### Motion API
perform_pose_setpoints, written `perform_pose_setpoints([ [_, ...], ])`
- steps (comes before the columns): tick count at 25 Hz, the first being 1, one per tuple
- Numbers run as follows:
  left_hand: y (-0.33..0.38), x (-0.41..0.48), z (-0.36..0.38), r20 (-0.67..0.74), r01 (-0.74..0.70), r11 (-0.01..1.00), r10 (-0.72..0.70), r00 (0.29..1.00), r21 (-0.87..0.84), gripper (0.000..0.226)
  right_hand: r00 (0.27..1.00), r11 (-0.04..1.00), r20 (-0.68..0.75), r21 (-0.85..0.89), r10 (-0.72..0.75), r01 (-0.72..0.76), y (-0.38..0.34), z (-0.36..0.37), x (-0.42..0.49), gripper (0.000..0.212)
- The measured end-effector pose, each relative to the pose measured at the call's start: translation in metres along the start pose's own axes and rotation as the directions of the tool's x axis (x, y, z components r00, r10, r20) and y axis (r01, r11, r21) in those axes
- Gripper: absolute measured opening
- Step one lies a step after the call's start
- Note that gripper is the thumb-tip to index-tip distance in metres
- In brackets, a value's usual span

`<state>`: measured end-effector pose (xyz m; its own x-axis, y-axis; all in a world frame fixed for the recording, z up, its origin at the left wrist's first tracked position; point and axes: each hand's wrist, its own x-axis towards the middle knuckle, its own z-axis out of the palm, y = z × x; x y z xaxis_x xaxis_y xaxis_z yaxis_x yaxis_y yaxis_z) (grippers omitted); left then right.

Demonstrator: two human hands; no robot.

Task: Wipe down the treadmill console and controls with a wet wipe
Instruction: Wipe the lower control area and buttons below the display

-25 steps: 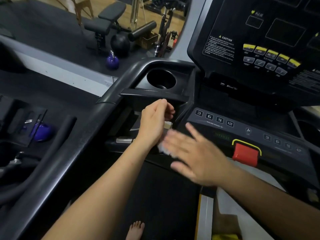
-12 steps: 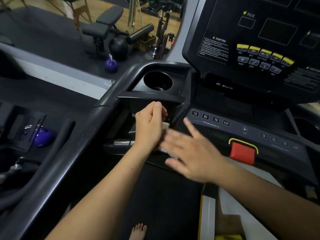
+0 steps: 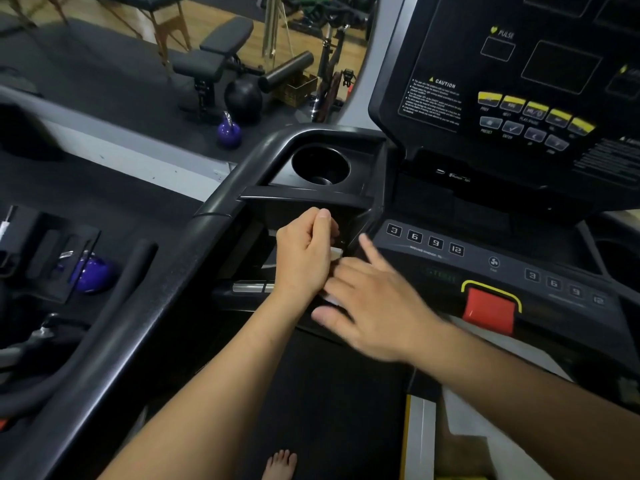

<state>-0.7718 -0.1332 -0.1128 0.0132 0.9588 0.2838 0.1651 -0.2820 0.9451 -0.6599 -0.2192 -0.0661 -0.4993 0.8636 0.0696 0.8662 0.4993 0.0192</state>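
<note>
The wipe [image 3: 336, 253] shows only as small white scraps between the two hands, at the left end of the control panel [image 3: 478, 258]. The left hand [image 3: 304, 252] is curled into a fist, and one scrap sticks out of it on the thumb side. The right hand [image 3: 377, 306] lies just at 4 o'clock from the fist, touching it, fingers straight and spread, somewhat blurred. Another scrap peeks out under those fingers.

The number buttons [image 3: 425, 240] sit at 1 o'clock from the right hand and the red stop button [image 3: 488, 310] at 3 o'clock. The cup holder [image 3: 348, 168] is at 12 o'clock from the fist. The dark screen panel [image 3: 519, 81] rises at 1 o'clock. The handrail [image 3: 145, 327] runs off toward 8 o'clock. A purple kettlebell [image 3: 229, 132] stands on the floor at 11 o'clock, and a bare foot [image 3: 280, 464] is on the belt at 6 o'clock.
</note>
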Motion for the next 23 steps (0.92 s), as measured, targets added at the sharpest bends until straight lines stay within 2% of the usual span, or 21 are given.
perform_pose_setpoints([
  [2,0.003,-0.001,0.001,0.020,-0.033,0.999,0.033,0.999,0.032,0.038,0.999,0.996,0.022,-0.083,0.026,-0.024,0.032,-0.007,0.010,0.051],
  [5,0.006,-0.003,0.002,0.052,-0.109,0.990,0.104,0.993,0.095,0.040,0.963,0.957,0.002,-0.111,0.271,-0.269,0.087,-0.019,0.022,0.052],
  [7,0.007,-0.004,0.001,0.048,-0.126,0.985,0.121,0.991,0.120,0.040,0.935,0.930,-0.038,-0.097,0.353,-0.355,0.085,-0.015,0.020,0.057],
  [9,0.006,-0.004,0.001,0.027,-0.128,0.986,0.126,0.992,0.111,0.040,0.962,0.957,-0.059,-0.098,0.267,-0.271,0.053,-0.001,0.004,0.062],
  [12,0.005,-0.004,0.001,0.001,-0.123,0.988,0.123,0.992,0.095,0.039,0.999,0.998,-0.033,-0.054,0.037,-0.038,0.001,0.024,-0.036,0.066],
  [14,0.004,-0.004,0.001,0.008,-0.136,0.987,0.135,0.991,0.092,0.039,0.998,0.994,0.028,-0.090,-0.060,0.063,0.009,0.023,-0.047,0.064],
  [15,0.004,-0.004,0.002,0.013,-0.137,0.986,0.137,0.991,0.097,0.039,0.999,0.992,0.035,-0.122,-0.041,0.045,0.023,0.017,-0.045,0.063],
  [17,0.003,-0.005,0.002,0.021,-0.124,0.988,0.123,0.992,0.088,0.040,0.985,0.975,0.037,-0.158,0.166,-0.159,0.055,0.000,-0.035,0.066],
  [19,0.003,-0.004,0.003,0.027,-0.117,0.988,0.115,0.993,0.098,0.041,0.921,0.914,0.021,-0.136,0.389,-0.383,0.079,-0.011,-0.027,0.067],
  [20,0.002,-0.004,0.003,0.031,-0.120,0.986,0.117,0.993,0.112,0.041,0.898,0.892,0.009,-0.116,0.440,-0.436,0.077,-0.010,-0.024,0.068],
  [21,0.002,-0.004,0.003,0.030,-0.127,0.984,0.124,0.992,0.122,0.041,0.896,0.892,-0.005,-0.093,0.444,-0.443,0.066,-0.008,-0.023,0.069],
  [23,0.002,-0.004,0.002,0.021,-0.145,0.980,0.144,0.989,0.135,0.040,0.932,0.931,-0.012,-0.051,0.363,-0.363,0.029,0.002,-0.028,0.072],
])
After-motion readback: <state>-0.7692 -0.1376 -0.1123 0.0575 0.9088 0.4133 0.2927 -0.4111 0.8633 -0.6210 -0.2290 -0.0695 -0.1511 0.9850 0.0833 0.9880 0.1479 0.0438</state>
